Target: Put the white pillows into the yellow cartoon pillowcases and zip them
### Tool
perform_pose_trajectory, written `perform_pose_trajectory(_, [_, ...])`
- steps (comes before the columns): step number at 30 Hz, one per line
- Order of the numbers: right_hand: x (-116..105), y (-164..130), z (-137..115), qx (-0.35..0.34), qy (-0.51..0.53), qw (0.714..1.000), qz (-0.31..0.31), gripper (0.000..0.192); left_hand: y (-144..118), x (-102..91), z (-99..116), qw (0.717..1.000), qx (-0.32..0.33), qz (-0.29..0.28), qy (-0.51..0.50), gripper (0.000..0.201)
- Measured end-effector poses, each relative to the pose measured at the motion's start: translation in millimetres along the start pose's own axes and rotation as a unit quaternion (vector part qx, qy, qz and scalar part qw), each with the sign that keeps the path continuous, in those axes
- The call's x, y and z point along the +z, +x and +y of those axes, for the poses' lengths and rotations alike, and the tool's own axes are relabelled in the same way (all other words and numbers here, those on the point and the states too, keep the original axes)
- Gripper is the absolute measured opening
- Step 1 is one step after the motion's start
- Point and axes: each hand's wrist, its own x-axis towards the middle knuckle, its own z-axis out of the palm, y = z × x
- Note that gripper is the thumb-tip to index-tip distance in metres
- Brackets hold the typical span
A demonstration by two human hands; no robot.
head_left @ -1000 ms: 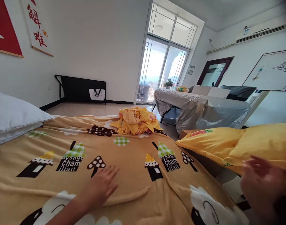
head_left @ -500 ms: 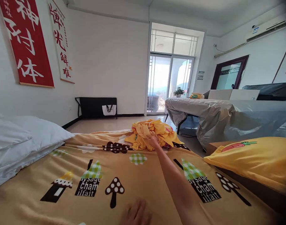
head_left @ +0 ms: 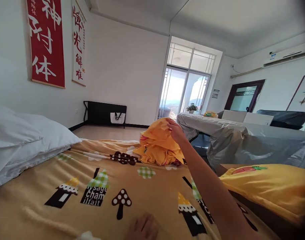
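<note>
My right hand (head_left: 176, 130) reaches out over the far edge of the bed with its fingers closed on a yellow cloth cover (head_left: 156, 131). The cover's upper part is raised and bunched up. Below it lies a crumpled pile of yellow cloth (head_left: 159, 155) with small coloured prints, and where one piece ends and another begins I cannot make out. My left hand (head_left: 142, 226), somewhat blurred, lies flat on the tan printed blanket (head_left: 92, 220) at the bottom of the view and holds nothing.
White pillows (head_left: 39, 136) lie at the left. On the right, a plump yellow pillow (head_left: 267, 186) with a carrot print rests on a brown box. Beyond stands a table (head_left: 262, 143) draped in plastic sheeting. A black folded frame (head_left: 99, 113) leans by the far wall.
My right hand has closed on the yellow cloth and lifted part of it up from the pile. My left hand stays on the blanket. The view has tilted slightly.
</note>
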Motion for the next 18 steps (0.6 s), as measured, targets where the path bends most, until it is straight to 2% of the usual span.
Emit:
perform_pose_trajectory(2, [-9.7,5.1,-41.9,-0.014,0.037,0.999,0.017,0.046,4.9,-16.2,-0.6,0.999,-0.008,-0.034,-0.01,0.04])
perform_pose_trajectory(4, [-14.2,-2.5,-82.0,-0.025,0.067,0.997,0.003,0.045,9.7,-38.4,2.2,0.998,-0.024,-0.06,-0.018,0.042])
perform_pose_trajectory(5, [-14.4,-11.2,-100.0,-0.027,0.084,0.996,-0.011,0.044,11.8,-52.7,4.3,0.998,-0.028,-0.055,-0.017,0.046])
perform_pose_trajectory(6, [-13.3,-22.7,-116.0,-0.026,0.1,0.994,-0.028,0.044,13.8,-69.4,6.4,0.999,-0.034,-0.029,-0.01,0.05])
perform_pose_trajectory(8, [-8.9,-51.3,-140.6,-0.019,0.132,0.989,-0.067,0.043,18.3,-108.7,10.2,0.995,-0.057,0.078,0.02,0.056])
perform_pose_trajectory(10, [-3.8,-81.7,-155.7,-0.006,0.161,0.981,-0.111,0.045,25.3,-152.5,13.9,0.973,-0.1,0.198,0.058,0.06])
perform_pose_trajectory(12, [0.5,-107.6,-163.3,0.015,0.175,0.973,-0.15,0.05,35.8,-195.1,18.5,0.949,-0.148,0.267,0.081,0.063])
perform_pose_trajectory(13, [2.2,-117.8,-165.3,0.026,0.181,0.969,-0.168,0.052,42.2,-214.1,21.2,0.944,-0.166,0.272,0.081,0.065])
perform_pose_trajectory(15, [5.2,-132.7,-167.3,0.044,0.189,0.961,-0.2,0.056,55.7,-244.4,26.4,0.949,-0.195,0.242,0.054,0.069])
perform_pose_trajectory(16, [6.6,-138.1,-167.4,0.046,0.193,0.957,-0.211,0.057,62.1,-255.1,28.2,0.954,-0.208,0.213,0.03,0.067])
perform_pose_trajectory(18, [9.7,-148.0,-166.1,0.046,0.19,0.955,-0.223,0.061,71.7,-268.4,29.6,0.963,-0.225,0.146,-0.036,0.05])
